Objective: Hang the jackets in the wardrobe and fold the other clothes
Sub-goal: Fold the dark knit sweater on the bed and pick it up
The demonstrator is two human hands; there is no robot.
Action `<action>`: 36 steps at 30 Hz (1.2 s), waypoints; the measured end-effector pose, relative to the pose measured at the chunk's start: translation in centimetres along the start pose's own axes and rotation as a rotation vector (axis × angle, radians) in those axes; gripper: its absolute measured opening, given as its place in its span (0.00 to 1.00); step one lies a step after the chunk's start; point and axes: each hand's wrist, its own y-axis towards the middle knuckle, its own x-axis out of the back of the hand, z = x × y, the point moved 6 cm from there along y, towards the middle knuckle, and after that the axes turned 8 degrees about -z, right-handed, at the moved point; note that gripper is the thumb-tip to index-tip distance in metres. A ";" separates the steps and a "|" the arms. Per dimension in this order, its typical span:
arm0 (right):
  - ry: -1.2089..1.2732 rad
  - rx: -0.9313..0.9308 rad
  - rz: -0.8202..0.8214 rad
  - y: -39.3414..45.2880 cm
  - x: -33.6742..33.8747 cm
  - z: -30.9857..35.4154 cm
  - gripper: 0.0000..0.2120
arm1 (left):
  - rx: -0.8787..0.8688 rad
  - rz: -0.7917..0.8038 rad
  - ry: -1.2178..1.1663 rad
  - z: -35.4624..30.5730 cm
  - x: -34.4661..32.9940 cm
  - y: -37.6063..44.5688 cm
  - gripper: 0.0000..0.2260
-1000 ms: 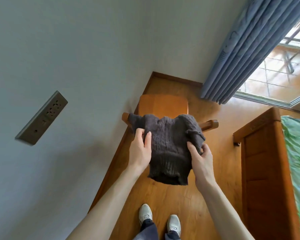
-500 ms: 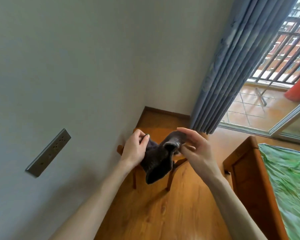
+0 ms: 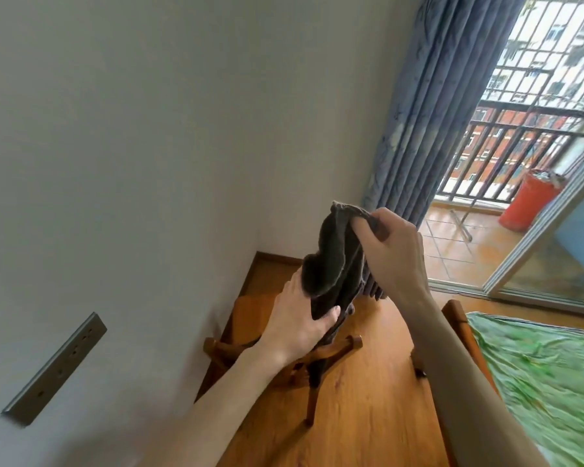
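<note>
Dark grey knit fabric is seen bunched into a long, narrow bundle: a sweater (image 3: 338, 261) held in the air above a wooden chair (image 3: 250, 315) that stands against the white wall (image 3: 149, 129). Its upper end is pinched between the curled fingers and thumb of the right hand (image 3: 391, 247), while its lower part is gripped by the left hand (image 3: 297, 321), whose thumb is pressed across the cloth. A ribbed edge is shown beside the right wrist. A green bedsheet (image 3: 536, 375) is visible at the right, a blue curtain (image 3: 429, 106) behind, and a red bucket (image 3: 526, 203) on the balcony.
</note>
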 end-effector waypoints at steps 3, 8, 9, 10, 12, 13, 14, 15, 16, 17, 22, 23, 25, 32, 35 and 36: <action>-0.001 -0.014 -0.043 1.0 2.7 0.5 0.14 | 0.042 -0.150 -0.108 -0.6 0.3 1.3 0.12; -0.069 -0.023 -0.128 3.0 8.6 -1.3 0.16 | 0.137 -0.146 -0.367 -2.7 1.6 4.4 0.11; -0.097 -0.027 -0.133 3.3 9.5 -1.8 0.16 | 0.132 -0.144 -0.393 -3.3 1.8 5.2 0.11; -0.121 -0.037 -0.131 3.4 10.7 -2.2 0.16 | 0.121 -0.130 -0.417 -4.1 1.7 6.1 0.11; -0.126 -0.060 -0.101 3.1 11.8 -2.2 0.16 | 0.107 -0.132 -0.448 -5.0 1.8 7.8 0.10; -0.155 -0.065 -0.108 3.0 12.8 -2.4 0.16 | 0.091 -0.133 -0.467 -5.8 1.6 8.6 0.09; -0.200 -0.058 -0.130 2.8 13.9 -2.3 0.16 | 0.077 -0.133 -0.480 -6.6 1.4 9.4 0.09; -0.246 -0.045 -0.160 2.6 15.1 -2.2 0.15 | 0.064 -0.127 -0.493 -7.6 1.0 10.1 0.09; -0.286 -0.033 -0.191 2.4 16.4 -1.9 0.15 | 0.046 -0.118 -0.501 -8.6 0.6 10.6 0.09; -0.330 -0.029 -0.224 2.2 17.9 -1.8 0.15 | 0.021 -0.104 -0.507 -9.9 0.1 11.0 0.10; -0.473 -0.052 -0.365 0.9 26.1 -1.7 0.19 | -0.139 -0.051 -0.501 -16.6 -3.6 11.8 0.08; -0.482 -0.062 -0.385 0.7 27.8 -1.9 0.19 | -0.169 -0.040 -0.500 -17.9 -4.5 11.7 0.08; -0.486 -0.080 -0.417 0.1 31.2 -2.1 0.18 | -0.222 -0.012 -0.499 -20.8 -6.5 11.3 0.07; -0.554 -0.074 -0.484 -2.5 42.4 -2.5 0.21 | -0.364 0.100 -0.531 -30.3 -13.7 8.6 0.06; -0.590 -0.058 -0.477 -4.0 47.2 -2.2 0.22 | -0.418 0.141 -0.540 -34.0 -16.6 8.0 0.06; -0.575 -0.072 -0.455 -4.5 48.7 -2.2 0.21 | -0.433 0.158 -0.543 -35.2 -17.6 7.7 0.07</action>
